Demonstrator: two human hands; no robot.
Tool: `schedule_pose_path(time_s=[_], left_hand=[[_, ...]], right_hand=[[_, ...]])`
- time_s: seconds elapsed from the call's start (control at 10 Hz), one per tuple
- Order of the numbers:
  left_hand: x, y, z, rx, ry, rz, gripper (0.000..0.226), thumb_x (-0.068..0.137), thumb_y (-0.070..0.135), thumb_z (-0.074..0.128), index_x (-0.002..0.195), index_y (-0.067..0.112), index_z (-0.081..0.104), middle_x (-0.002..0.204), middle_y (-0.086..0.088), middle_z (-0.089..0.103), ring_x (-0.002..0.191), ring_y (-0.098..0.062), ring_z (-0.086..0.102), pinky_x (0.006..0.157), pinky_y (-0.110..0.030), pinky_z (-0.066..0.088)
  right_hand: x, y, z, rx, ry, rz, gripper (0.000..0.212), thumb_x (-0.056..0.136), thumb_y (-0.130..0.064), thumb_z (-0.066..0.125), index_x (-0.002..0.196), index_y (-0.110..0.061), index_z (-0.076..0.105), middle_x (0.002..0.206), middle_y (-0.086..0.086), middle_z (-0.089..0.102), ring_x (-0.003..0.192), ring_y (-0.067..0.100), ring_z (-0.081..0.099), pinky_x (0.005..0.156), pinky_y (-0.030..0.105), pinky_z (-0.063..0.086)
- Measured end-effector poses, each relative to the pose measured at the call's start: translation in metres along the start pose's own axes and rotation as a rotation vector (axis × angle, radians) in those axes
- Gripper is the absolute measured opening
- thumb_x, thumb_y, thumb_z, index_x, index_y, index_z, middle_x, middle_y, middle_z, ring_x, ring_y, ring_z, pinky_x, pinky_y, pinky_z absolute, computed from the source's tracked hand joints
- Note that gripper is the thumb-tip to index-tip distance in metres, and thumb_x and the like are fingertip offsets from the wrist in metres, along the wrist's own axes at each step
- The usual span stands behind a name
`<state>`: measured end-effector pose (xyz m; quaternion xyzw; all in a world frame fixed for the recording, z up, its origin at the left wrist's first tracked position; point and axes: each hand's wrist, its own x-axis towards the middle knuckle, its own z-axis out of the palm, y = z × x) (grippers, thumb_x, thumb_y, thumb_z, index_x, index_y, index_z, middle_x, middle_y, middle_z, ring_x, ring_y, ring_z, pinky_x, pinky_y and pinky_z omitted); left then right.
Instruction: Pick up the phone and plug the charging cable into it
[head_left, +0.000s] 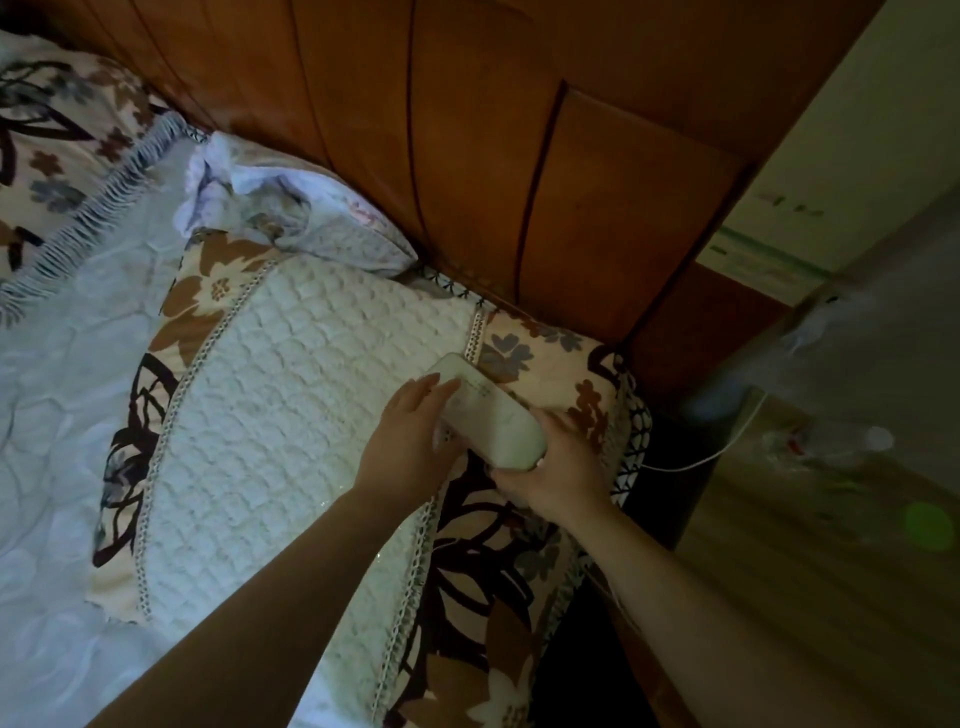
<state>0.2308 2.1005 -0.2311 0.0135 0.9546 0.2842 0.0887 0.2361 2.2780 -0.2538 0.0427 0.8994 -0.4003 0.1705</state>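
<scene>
A white phone (491, 413) lies slanted over the right part of a quilted pillow (291, 415), its glossy face up. My left hand (410, 441) grips the phone's left long edge, fingers over the upper face. My right hand (558, 467) is closed at the phone's lower right end, against its bottom corner. A thin white charging cable (727, 441) runs from behind my right hand out to the right over the dark gap and floor. The plug itself is hidden by my right hand, so I cannot see whether it is in the port.
The pillow rests on a pale bedspread (57, 415) against a wooden headboard (467, 156). A second, smaller pillow (311, 213) lies behind it. To the right, a dark gap (670, 467) separates bed from a wooden floor with a plastic bottle (831, 441).
</scene>
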Motion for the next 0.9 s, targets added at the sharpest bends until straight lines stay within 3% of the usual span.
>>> schedule_pose_path(time_s=[0.1, 0.4, 0.6, 0.7, 0.9], left_hand=[[0.009, -0.007, 0.010, 0.073, -0.059, 0.029, 0.060, 0.084, 0.032, 0.058, 0.139, 0.024, 0.037, 0.150, -0.007, 0.032, 0.139, -0.027, 0.021, 0.109, -0.042, 0.027], [0.015, -0.010, 0.025, 0.293, -0.179, 0.020, 0.058, 0.088, 0.037, 0.046, 0.142, 0.025, 0.029, 0.155, -0.008, 0.018, 0.143, -0.028, 0.004, 0.111, -0.053, 0.020], [0.013, -0.007, 0.024, 0.307, -0.208, -0.006, 0.057, 0.089, 0.041, 0.044, 0.142, 0.029, 0.026, 0.156, -0.005, 0.015, 0.144, -0.026, 0.002, 0.114, -0.053, 0.015], [0.009, -0.003, 0.020, 0.302, -0.220, -0.004, 0.057, 0.089, 0.042, 0.042, 0.142, 0.027, 0.027, 0.155, -0.006, 0.020, 0.143, -0.028, 0.008, 0.111, -0.055, 0.020], [-0.008, 0.013, 0.000, 0.319, -0.212, 0.039, 0.054, 0.091, 0.045, 0.036, 0.143, 0.031, 0.025, 0.154, -0.006, 0.023, 0.143, -0.027, 0.011, 0.111, -0.055, 0.018]], right_hand=[[0.003, 0.009, 0.009, 0.021, 0.022, -0.034, 0.073, 0.055, -0.038, 0.081, 0.117, -0.016, 0.050, 0.116, 0.001, 0.052, 0.104, 0.017, 0.051, 0.073, 0.028, 0.042], [0.004, 0.015, 0.018, -0.027, 0.010, -0.058, 0.080, 0.061, -0.034, 0.080, 0.126, -0.010, 0.042, 0.131, 0.004, 0.041, 0.118, 0.020, 0.042, 0.089, 0.028, 0.042], [0.000, 0.015, 0.012, -0.061, -0.019, -0.084, 0.082, 0.066, -0.039, 0.078, 0.133, -0.010, 0.039, 0.136, 0.005, 0.040, 0.123, 0.020, 0.039, 0.098, 0.030, 0.040], [-0.004, 0.014, 0.007, -0.064, 0.001, -0.106, 0.080, 0.070, -0.042, 0.075, 0.135, -0.013, 0.039, 0.136, 0.002, 0.041, 0.121, 0.018, 0.041, 0.093, 0.025, 0.038], [-0.023, 0.000, -0.016, -0.095, -0.017, -0.122, 0.073, 0.082, -0.050, 0.058, 0.141, -0.015, 0.031, 0.145, 0.003, 0.035, 0.129, 0.019, 0.037, 0.100, 0.029, 0.035]])
